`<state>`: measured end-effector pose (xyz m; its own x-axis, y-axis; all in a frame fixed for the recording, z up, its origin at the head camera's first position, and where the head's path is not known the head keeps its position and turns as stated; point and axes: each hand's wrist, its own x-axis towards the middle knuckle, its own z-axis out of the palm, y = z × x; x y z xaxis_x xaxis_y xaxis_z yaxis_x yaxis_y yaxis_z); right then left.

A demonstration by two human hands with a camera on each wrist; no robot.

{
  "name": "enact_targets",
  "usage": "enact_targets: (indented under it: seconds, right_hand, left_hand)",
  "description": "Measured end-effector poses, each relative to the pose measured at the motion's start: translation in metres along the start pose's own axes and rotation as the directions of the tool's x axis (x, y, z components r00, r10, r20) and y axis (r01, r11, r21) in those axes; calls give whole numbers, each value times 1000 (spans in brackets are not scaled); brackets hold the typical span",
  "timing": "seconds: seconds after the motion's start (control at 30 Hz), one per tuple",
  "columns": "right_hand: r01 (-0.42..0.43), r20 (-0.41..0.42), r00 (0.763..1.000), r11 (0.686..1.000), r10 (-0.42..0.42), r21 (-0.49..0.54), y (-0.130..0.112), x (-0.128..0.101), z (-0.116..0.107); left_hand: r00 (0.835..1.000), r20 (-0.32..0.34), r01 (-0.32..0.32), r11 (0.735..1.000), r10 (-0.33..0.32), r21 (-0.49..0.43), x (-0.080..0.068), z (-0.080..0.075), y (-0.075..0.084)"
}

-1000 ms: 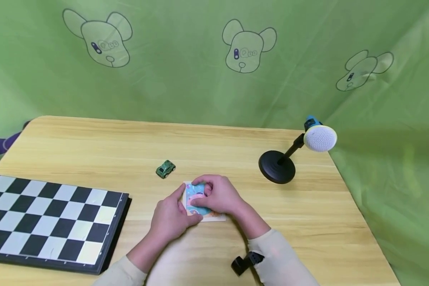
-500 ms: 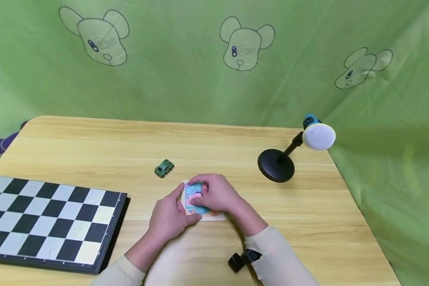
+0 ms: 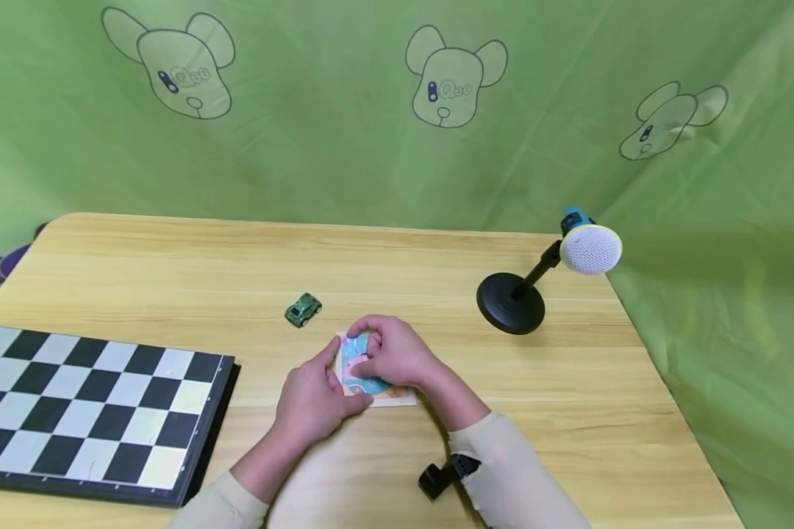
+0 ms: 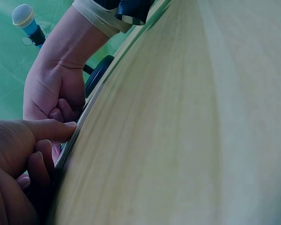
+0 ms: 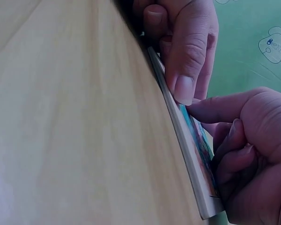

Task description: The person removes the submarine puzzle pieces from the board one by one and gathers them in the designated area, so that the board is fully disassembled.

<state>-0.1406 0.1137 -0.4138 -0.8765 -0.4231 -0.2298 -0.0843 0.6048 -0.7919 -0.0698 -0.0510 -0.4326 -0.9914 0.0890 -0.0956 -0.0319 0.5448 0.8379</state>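
A small, thin picture board point(image 3: 392, 397) with a white border and a blue, pink and orange print lies flat on the wooden table. My left hand point(image 3: 312, 400) grips its left side, the forefinger along the edge and the thumb at the near edge. Over the print, my right hand point(image 3: 400, 356) curls its fingers, forefinger towards the far edge and thumb on the picture. In the right wrist view the board's pale side edge point(image 5: 186, 140) shows, with the left thumb point(image 5: 183, 86) pressing on top. The right palm hides part of the print.
Beyond the hands sits a green toy car point(image 3: 303, 310). A black-and-white chessboard point(image 3: 99, 408) occupies the left side. At the back right, a blue microphone with a white head point(image 3: 591, 250) stands on a round black base point(image 3: 510, 303). Green curtain hangs behind the table.
My right hand and forearm have shifted slightly left over the picture board. My left hand keeps its place on the board's edge. The head view has drifted a little.
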Motion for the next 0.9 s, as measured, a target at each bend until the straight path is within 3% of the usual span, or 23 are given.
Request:
enact_targets:
  seconds: [0.63,0.9]
  right_hand:
    - [3,-15,1000,997,-1,74,-1,-4,0]
    - [-17,-17,1000,999,18,47,1,-1,3]
  left_hand:
    - [1000,-14,-2,1000,2,14,1,1,-1]
    - [1000,-14,-8,1000,8,8,1,2,-4]
